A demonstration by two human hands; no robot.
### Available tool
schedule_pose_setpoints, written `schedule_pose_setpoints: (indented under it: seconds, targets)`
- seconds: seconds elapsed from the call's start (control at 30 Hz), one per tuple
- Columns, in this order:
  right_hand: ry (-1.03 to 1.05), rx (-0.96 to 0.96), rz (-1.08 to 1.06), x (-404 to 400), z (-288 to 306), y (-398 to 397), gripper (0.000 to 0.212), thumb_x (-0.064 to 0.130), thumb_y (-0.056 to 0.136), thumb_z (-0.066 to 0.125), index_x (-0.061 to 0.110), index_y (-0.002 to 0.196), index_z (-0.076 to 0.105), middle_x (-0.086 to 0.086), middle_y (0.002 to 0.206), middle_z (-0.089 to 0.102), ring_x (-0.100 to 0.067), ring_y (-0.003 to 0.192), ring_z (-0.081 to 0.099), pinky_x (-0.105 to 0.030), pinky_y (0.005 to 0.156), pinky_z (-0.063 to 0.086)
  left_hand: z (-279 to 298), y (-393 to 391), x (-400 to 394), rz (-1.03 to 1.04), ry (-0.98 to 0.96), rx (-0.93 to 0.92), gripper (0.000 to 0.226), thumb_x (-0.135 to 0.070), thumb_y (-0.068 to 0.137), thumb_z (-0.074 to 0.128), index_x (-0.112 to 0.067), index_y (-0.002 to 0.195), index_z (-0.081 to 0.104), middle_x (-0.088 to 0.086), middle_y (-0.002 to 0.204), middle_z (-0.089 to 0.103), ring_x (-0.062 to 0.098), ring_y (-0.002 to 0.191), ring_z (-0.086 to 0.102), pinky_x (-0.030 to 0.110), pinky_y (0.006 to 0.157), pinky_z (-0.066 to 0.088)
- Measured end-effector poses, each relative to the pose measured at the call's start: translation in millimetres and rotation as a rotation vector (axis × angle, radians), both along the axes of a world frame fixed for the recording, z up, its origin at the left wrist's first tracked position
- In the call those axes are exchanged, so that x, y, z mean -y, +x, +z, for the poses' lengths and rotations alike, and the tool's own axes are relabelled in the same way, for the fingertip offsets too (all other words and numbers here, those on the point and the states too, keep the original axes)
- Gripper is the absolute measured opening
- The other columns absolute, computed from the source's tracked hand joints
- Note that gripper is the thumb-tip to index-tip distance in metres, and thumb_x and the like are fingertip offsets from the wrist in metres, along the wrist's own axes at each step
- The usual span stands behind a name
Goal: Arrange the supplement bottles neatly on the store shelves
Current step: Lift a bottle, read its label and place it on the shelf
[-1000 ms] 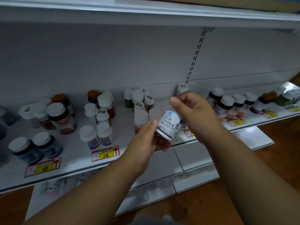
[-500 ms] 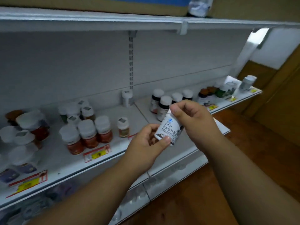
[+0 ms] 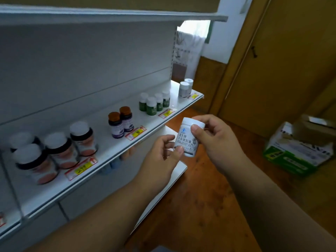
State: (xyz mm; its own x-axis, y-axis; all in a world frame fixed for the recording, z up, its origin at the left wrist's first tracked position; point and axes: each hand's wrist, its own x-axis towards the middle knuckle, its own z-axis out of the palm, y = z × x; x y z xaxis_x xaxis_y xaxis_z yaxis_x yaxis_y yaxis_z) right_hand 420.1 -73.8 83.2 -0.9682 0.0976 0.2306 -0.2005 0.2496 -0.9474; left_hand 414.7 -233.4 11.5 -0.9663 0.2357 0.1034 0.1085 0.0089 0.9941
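White bottle (image 3: pixel 189 137) (lid on, contents unseen) pinched by left hand (image 3: pixel 160 159) and right hand (image 3: pixel 216 140) fingers.

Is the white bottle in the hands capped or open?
Capped: the white bottle has its lid on, held between left hand and right hand.

White metal shelving unit (image 3: pixel 127 148) with a pale back panel (image 3: pixel 81 66) and an upper shelf (image 3: pixel 109 15) overhead. Beyond its right end, a bright window (image 3: pixel 192 42) with a light curtain admits daylight. Wooden doors (image 3: pixel 291 60) line the right side; the floor (image 3: pixel 209 197) is reddish-brown wood. An open cardboard box (image 3: pixel 298 150) rests on the floor by the doors.
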Motion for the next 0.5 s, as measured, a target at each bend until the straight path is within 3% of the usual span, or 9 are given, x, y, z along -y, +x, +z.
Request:
schedule_pose_setpoints:
  seconds: [0.07,0.27,0.4,0.5]
  targets:
    - [-0.008,0.0,-0.005,-20,-3,-29,0.015,0.013,0.093,0.061,0.012,0.107,0.064,0.008,0.091,0.07,0.001,0.084,0.067,-0.014,0.063,0.053,-1,-34,-19,0.002,-0.002,-0.004,0.057,-0.065,0.074,0.059,-0.036,0.123,0.052,-0.013,0.11,0.065,0.01,0.099,0.064,0.03,0.082,0.055]
    - [-0.069,0.031,-0.03,-71,-11,-136,0.018,0.012,0.093,0.06,0.011,0.111,0.061,0.014,0.093,0.072,-0.004,0.093,0.068,-0.016,0.065,0.054,0,-149,-72,0.006,-0.051,-0.073,0.041,-0.053,0.08,0.057,-0.036,0.116,0.051,-0.014,0.106,0.061,0.001,0.091,0.06,0.011,0.072,0.048]
    - [0.064,0.056,-0.115,-114,-11,-204,0.014,0.024,0.092,0.063,0.024,0.106,0.06,0.005,0.106,0.07,-0.012,0.099,0.068,-0.032,0.074,0.06,11,-222,-105,-0.002,-0.135,-0.096,0.036,-0.048,0.087,0.06,-0.035,0.119,0.048,-0.017,0.107,0.058,-0.007,0.091,0.056,0.005,0.066,0.045]
    - [0.104,0.054,-0.127,-145,-16,-251,0.011,0.025,0.093,0.061,0.031,0.103,0.058,0.007,0.107,0.068,-0.01,0.099,0.067,-0.031,0.07,0.06,10,-271,-126,0.008,-0.191,-0.117,0.033,-0.043,0.091,0.059,-0.036,0.12,0.046,-0.015,0.111,0.056,-0.011,0.09,0.053,0.002,0.059,0.043]
